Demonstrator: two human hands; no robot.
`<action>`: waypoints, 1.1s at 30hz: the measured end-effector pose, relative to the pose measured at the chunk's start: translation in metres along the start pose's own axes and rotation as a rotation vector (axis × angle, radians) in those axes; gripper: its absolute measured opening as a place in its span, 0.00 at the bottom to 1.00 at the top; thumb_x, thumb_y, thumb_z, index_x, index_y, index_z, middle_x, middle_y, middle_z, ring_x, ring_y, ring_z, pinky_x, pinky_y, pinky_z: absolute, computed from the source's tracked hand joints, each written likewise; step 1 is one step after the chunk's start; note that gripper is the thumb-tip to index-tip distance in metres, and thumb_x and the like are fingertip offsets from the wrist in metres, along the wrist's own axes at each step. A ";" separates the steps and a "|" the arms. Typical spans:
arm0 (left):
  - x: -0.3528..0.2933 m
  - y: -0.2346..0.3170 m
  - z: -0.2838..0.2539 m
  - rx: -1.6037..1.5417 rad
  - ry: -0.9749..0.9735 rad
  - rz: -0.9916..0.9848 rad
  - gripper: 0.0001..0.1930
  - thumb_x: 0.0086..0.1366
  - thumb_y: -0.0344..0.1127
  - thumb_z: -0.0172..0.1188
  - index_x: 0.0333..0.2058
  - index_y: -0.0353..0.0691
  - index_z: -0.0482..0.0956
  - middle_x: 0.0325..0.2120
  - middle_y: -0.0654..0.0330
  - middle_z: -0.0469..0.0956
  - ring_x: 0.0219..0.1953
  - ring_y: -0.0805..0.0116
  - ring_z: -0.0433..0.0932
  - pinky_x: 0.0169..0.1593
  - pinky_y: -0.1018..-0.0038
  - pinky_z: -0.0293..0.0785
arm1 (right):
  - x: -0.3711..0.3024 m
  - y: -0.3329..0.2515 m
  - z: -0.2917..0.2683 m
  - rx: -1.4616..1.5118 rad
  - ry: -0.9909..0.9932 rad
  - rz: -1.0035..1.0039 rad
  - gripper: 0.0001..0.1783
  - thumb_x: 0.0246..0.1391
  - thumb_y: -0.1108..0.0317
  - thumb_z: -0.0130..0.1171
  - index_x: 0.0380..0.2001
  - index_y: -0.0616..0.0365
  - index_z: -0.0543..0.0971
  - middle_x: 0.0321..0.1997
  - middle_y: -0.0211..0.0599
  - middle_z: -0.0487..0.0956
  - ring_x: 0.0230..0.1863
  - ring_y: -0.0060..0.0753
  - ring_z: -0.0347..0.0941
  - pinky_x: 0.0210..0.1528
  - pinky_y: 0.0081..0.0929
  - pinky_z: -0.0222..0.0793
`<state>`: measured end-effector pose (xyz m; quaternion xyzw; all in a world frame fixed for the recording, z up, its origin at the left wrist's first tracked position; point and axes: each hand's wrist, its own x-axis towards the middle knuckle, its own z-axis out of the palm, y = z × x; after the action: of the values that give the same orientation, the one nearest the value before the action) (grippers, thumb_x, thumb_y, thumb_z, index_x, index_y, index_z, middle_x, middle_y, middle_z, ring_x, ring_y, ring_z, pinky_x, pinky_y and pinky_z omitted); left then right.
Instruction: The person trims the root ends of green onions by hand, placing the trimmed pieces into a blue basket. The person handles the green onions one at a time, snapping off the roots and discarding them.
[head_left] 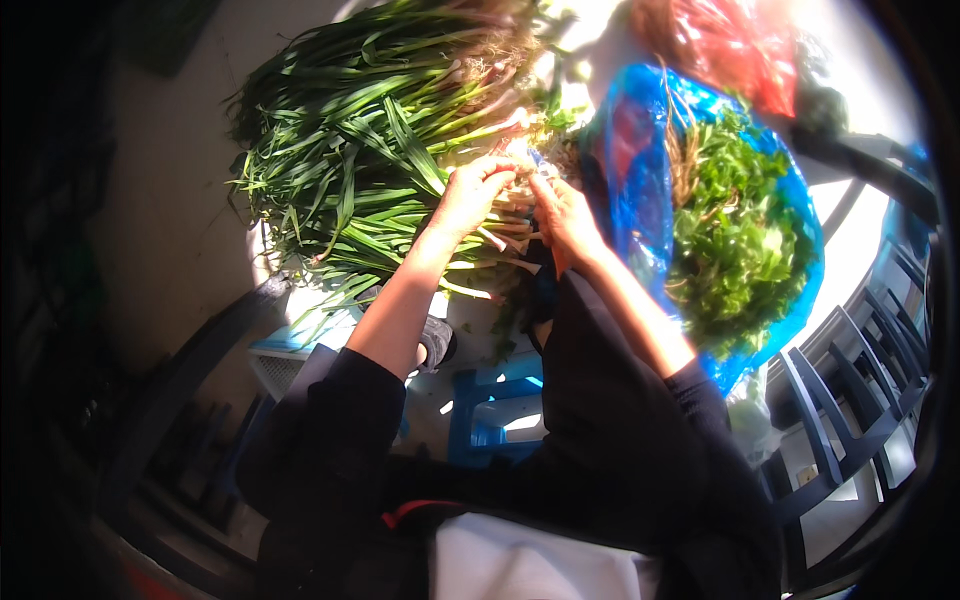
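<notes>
A large heap of green garlic (340, 190) lies ahead of me, long leaves to the left and pale root ends to the right. My left hand (472, 195) is closed in a pinch at its right side, seemingly round the pale lower end of a green garlic stalk; leaves trail off to the left of the fingers. My right hand (565, 215) meets it, thumb and fingers pinched close to the left fingertips. Glare and the fingers hide what the right hand grips; a small bluish spot shows beside it.
Right of my hands, a blue plastic bag (640, 180) stands open, filled with leafy green herbs (740, 240). A red plastic bag (735, 50) lies beyond it. A blue stool (465, 410) is below, a white basket (275, 370) to the left, dark chair slats (850, 390) to the right.
</notes>
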<state>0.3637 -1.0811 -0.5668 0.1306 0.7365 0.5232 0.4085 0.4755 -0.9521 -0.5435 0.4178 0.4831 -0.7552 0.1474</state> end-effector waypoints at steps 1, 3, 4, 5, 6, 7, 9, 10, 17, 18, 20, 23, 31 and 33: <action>-0.005 0.000 -0.002 0.101 -0.038 0.049 0.09 0.60 0.26 0.58 0.39 0.34 0.81 0.35 0.62 0.80 0.39 0.77 0.75 0.47 0.79 0.70 | -0.001 -0.005 0.002 -0.072 -0.038 -0.013 0.19 0.61 0.51 0.52 0.32 0.57 0.73 0.17 0.24 0.66 0.12 0.15 0.58 0.12 0.16 0.53; -0.011 0.004 -0.002 0.048 -0.073 0.033 0.08 0.59 0.25 0.57 0.37 0.33 0.82 0.34 0.62 0.80 0.37 0.77 0.76 0.44 0.80 0.72 | -0.007 -0.013 0.006 -0.117 -0.094 -0.090 0.19 0.61 0.53 0.52 0.38 0.60 0.76 0.21 0.26 0.71 0.17 0.17 0.64 0.18 0.19 0.60; -0.014 0.009 -0.004 0.009 -0.103 -0.009 0.08 0.58 0.25 0.57 0.37 0.33 0.82 0.34 0.62 0.80 0.37 0.76 0.76 0.43 0.79 0.73 | -0.009 -0.015 0.007 -0.146 -0.104 -0.148 0.19 0.62 0.53 0.51 0.38 0.60 0.76 0.22 0.26 0.73 0.19 0.18 0.65 0.20 0.19 0.62; -0.014 0.013 -0.004 -0.031 -0.134 -0.052 0.08 0.58 0.24 0.57 0.37 0.33 0.82 0.34 0.62 0.80 0.36 0.76 0.77 0.42 0.79 0.73 | -0.009 -0.014 0.006 -0.166 -0.100 -0.163 0.18 0.62 0.54 0.51 0.39 0.60 0.76 0.23 0.26 0.73 0.20 0.18 0.66 0.22 0.20 0.63; -0.014 0.011 -0.005 -0.028 -0.127 -0.007 0.08 0.57 0.24 0.57 0.36 0.33 0.82 0.35 0.63 0.80 0.35 0.77 0.77 0.40 0.79 0.74 | -0.009 -0.014 0.007 -0.184 -0.104 -0.179 0.18 0.62 0.54 0.50 0.39 0.59 0.77 0.23 0.26 0.74 0.21 0.19 0.67 0.24 0.20 0.64; -0.013 0.009 -0.005 -0.027 -0.113 0.011 0.08 0.57 0.24 0.56 0.35 0.33 0.81 0.34 0.63 0.80 0.35 0.76 0.77 0.40 0.79 0.74 | -0.010 -0.013 0.008 -0.201 -0.104 -0.194 0.18 0.63 0.54 0.50 0.39 0.59 0.77 0.23 0.27 0.74 0.22 0.20 0.67 0.25 0.21 0.65; -0.012 0.008 0.000 -0.029 -0.085 0.044 0.07 0.57 0.23 0.56 0.33 0.33 0.81 0.33 0.63 0.80 0.33 0.75 0.77 0.40 0.78 0.74 | -0.004 -0.004 0.007 -0.253 -0.073 -0.153 0.18 0.63 0.53 0.49 0.36 0.58 0.77 0.19 0.26 0.72 0.18 0.19 0.65 0.20 0.21 0.62; -0.009 0.011 0.004 0.068 -0.039 0.100 0.06 0.57 0.23 0.56 0.33 0.33 0.80 0.32 0.62 0.79 0.32 0.72 0.77 0.39 0.77 0.74 | -0.003 -0.002 0.005 -0.113 -0.079 -0.062 0.19 0.63 0.52 0.48 0.32 0.57 0.76 0.17 0.26 0.69 0.16 0.19 0.62 0.17 0.22 0.59; 0.042 -0.012 0.017 0.692 0.270 0.509 0.10 0.60 0.35 0.57 0.41 0.43 0.79 0.41 0.63 0.73 0.49 0.63 0.69 0.48 0.67 0.66 | -0.015 -0.004 0.003 0.328 -0.063 0.235 0.29 0.60 0.36 0.41 0.22 0.51 0.65 0.11 0.24 0.60 0.09 0.19 0.51 0.10 0.21 0.48; 0.052 -0.003 0.014 0.842 0.334 0.435 0.12 0.60 0.39 0.56 0.41 0.47 0.79 0.39 0.63 0.73 0.45 0.62 0.70 0.50 0.64 0.62 | -0.009 -0.004 0.002 0.349 -0.041 0.245 0.30 0.60 0.35 0.40 0.21 0.51 0.65 0.11 0.24 0.60 0.09 0.19 0.51 0.10 0.21 0.49; 0.061 -0.010 0.014 1.148 0.313 0.368 0.08 0.58 0.40 0.55 0.36 0.49 0.79 0.36 0.62 0.73 0.43 0.63 0.70 0.48 0.64 0.61 | -0.007 0.001 0.000 0.338 0.019 0.271 0.30 0.59 0.34 0.41 0.21 0.51 0.65 0.12 0.25 0.61 0.09 0.19 0.52 0.11 0.22 0.52; 0.064 -0.010 0.007 1.089 0.241 0.383 0.08 0.60 0.41 0.57 0.33 0.43 0.77 0.34 0.58 0.73 0.40 0.61 0.72 0.46 0.63 0.65 | -0.005 0.000 0.002 0.290 0.042 0.244 0.30 0.58 0.35 0.44 0.21 0.51 0.65 0.12 0.24 0.62 0.10 0.18 0.53 0.12 0.21 0.52; -0.005 0.029 -0.005 0.259 0.005 0.095 0.13 0.60 0.35 0.60 0.40 0.34 0.79 0.36 0.57 0.79 0.39 0.69 0.77 0.45 0.75 0.71 | 0.004 0.001 -0.008 0.246 0.004 0.121 0.23 0.59 0.45 0.52 0.21 0.50 0.65 0.14 0.22 0.60 0.11 0.16 0.54 0.12 0.17 0.51; -0.018 0.046 -0.002 0.008 -0.028 -0.066 0.11 0.60 0.34 0.59 0.39 0.33 0.80 0.36 0.58 0.79 0.38 0.71 0.77 0.46 0.75 0.70 | 0.000 -0.003 -0.002 0.188 -0.047 0.123 0.20 0.58 0.47 0.54 0.25 0.50 0.68 0.15 0.20 0.60 0.11 0.13 0.52 0.12 0.16 0.47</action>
<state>0.3626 -1.0740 -0.5178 0.1152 0.7367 0.5045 0.4352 0.4745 -0.9488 -0.5423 0.4410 0.3800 -0.7961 0.1651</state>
